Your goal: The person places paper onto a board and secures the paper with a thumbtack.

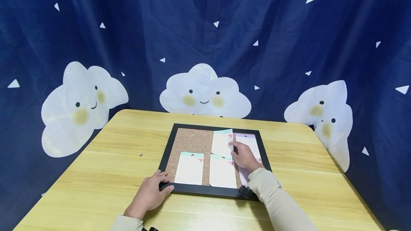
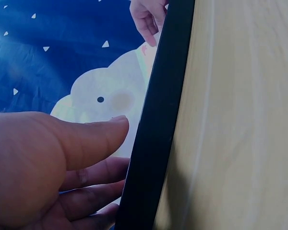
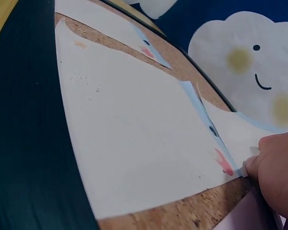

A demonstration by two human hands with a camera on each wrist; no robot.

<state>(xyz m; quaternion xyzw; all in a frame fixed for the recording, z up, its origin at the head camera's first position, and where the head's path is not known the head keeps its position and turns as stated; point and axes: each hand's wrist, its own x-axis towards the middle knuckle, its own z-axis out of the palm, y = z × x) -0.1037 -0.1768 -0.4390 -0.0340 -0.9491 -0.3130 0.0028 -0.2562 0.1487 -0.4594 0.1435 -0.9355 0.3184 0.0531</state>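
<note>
A cork board [image 1: 193, 138] with a black frame [image 1: 205, 189] lies on the table. My right hand [image 1: 244, 155] pinches the right edge of a white paper note [image 1: 221, 142] with a green top strip at the board's upper middle. Its lower edge meets a second note [image 1: 223, 174], fixed by a dark pin [image 3: 213, 131]. Another pinned note [image 1: 189, 169] is at lower left. Purple-topped notes [image 1: 248, 142] line the right side, partly behind my right hand and sleeve. My left hand [image 1: 151, 190] rests at the frame's lower left corner, its thumb [image 2: 98, 139] straight along the near edge.
A small shiny thing [image 1: 141, 155] lies on the wooden table [image 1: 115, 145] left of the board. A dark blue curtain [image 1: 205, 20] with white clouds hangs behind the table and along both sides. A small black camera [image 1: 245, 191] sits at my right wrist, over the frame's near edge.
</note>
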